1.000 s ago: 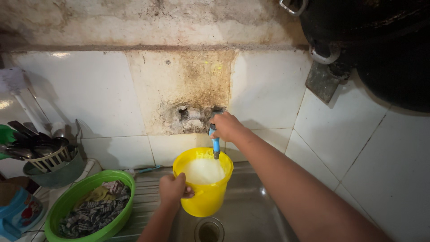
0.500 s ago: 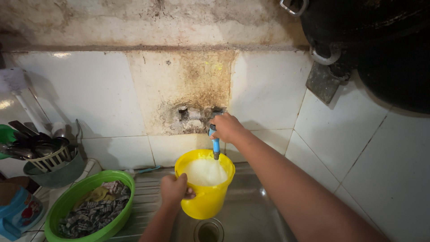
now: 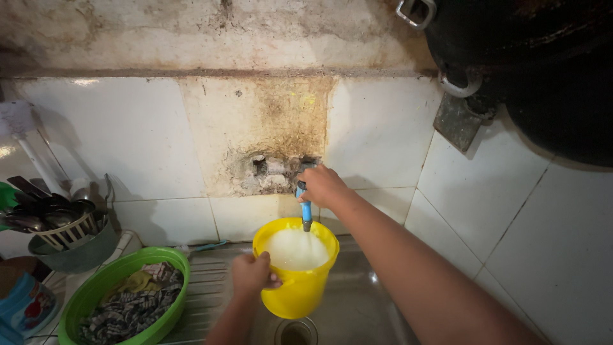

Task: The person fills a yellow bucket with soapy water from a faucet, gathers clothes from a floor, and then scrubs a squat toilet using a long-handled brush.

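Note:
My left hand grips the rim of a yellow plastic pitcher held over the steel sink. The pitcher is nearly full of frothy white water. A blue tap spout points down into it from the stained wall. My right hand is closed on the tap's handle at the wall, just above the spout. The drain hole shows directly under the pitcher.
A green bowl with wet cloths sits left of the sink. A cutlery basket with spoons stands at far left, a blue packet below it. Black pans hang at upper right. Tiled walls close in behind and right.
Both hands and the pitcher stay in place. The frothy water in the pitcher stands about as high as before.

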